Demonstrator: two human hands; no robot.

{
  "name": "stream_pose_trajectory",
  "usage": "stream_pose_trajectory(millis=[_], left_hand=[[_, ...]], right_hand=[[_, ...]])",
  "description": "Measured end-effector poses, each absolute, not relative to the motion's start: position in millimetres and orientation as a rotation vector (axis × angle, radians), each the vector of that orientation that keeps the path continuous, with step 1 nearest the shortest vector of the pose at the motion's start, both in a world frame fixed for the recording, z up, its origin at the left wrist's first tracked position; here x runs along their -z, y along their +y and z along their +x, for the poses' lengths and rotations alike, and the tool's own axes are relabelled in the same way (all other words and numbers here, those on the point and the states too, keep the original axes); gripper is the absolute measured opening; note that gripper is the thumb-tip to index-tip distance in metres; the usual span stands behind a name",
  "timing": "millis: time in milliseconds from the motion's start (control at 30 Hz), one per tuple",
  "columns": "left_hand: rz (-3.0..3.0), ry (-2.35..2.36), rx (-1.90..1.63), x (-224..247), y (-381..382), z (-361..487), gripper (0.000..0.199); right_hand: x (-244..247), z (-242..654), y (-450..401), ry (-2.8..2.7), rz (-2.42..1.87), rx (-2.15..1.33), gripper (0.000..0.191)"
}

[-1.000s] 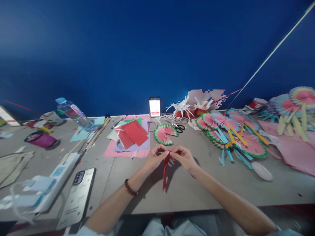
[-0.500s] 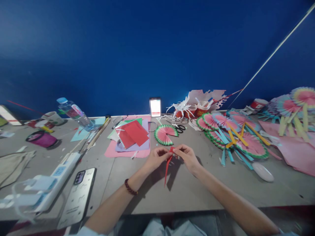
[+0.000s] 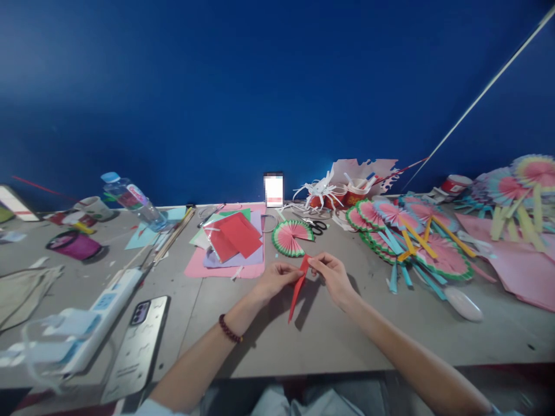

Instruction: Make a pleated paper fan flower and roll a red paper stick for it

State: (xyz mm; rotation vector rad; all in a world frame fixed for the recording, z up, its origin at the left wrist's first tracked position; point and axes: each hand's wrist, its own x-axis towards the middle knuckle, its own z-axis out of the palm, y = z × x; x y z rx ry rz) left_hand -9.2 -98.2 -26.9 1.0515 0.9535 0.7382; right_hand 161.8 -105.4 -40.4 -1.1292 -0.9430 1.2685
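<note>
A narrow folded strip of red paper (image 3: pixel 296 297) slants down between my hands, above the grey tabletop. My left hand (image 3: pixel 280 278) pinches it partway along its length. At its upper end, the thumb and fingers of my right hand (image 3: pixel 330 273) are closed on the tip. Just beyond my fingers lies a pleated pink and green paper fan (image 3: pixel 291 238), round with a wedge-shaped gap at its right. Black-handled scissors (image 3: pixel 319 227) rest beside that fan. To the left, red paper sheets (image 3: pixel 240 234) lie on a stack of coloured paper.
Several finished paper fans (image 3: pixel 442 254) spread over the right side, near a white oval object (image 3: pixel 463 304). At left are a phone (image 3: pixel 137 346), a power strip (image 3: pixel 104 318) and a tilted bottle (image 3: pixel 132 199). A lit screen (image 3: pixel 273 190) stands against the blue wall.
The red strip has shifted up slightly and turned, showing more of its broad face. More of its upper end now shows between my hands. My right hand has moved slightly right.
</note>
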Motion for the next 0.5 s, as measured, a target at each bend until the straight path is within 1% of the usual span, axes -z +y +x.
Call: stream_pose_trajectory(millis=[200,500], left_hand=[[1.034,0.965,-0.747,24.8,-98.4,-7.8,0.05],[1.031,0.979,-0.748,19.9,-99.7,-7.4,0.044]], right_hand=[[40.8,161.6,-105.1,-0.959,-1.14,-1.257,0.038],[41.0,161.9,-105.7,-0.972,-1.154,-1.254,0.037]])
